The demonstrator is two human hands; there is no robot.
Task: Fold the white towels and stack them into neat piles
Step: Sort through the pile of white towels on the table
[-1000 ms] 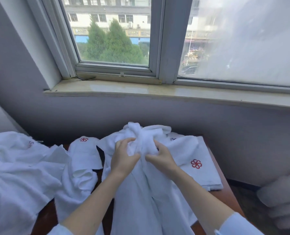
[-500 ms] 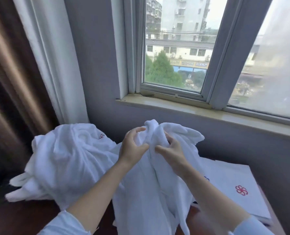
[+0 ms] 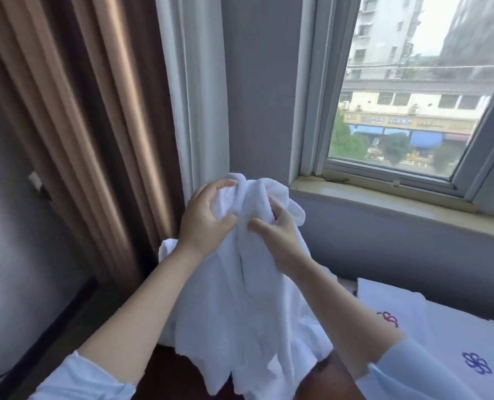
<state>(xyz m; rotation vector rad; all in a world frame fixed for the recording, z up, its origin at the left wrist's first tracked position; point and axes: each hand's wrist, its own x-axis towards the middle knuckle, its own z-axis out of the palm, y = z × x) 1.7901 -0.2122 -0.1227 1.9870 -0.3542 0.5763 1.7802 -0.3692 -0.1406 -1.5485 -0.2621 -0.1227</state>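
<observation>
Your left hand (image 3: 204, 223) and your right hand (image 3: 277, 235) are both clutching the bunched top of a white towel (image 3: 240, 298), holding it up above the table (image 3: 165, 370). You are probably looking for an edge; the corners are hidden. The next move is calling for two corners, pulled apart. Folded towels (image 3: 447, 336) are lying on your right.

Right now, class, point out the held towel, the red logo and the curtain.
towel (image 3: 240, 307): head view, hanging middle.
red logo (image 3: 387, 319): head view, flower centre.
curtain (image 3: 81, 125): head view, brown fold.
</observation>
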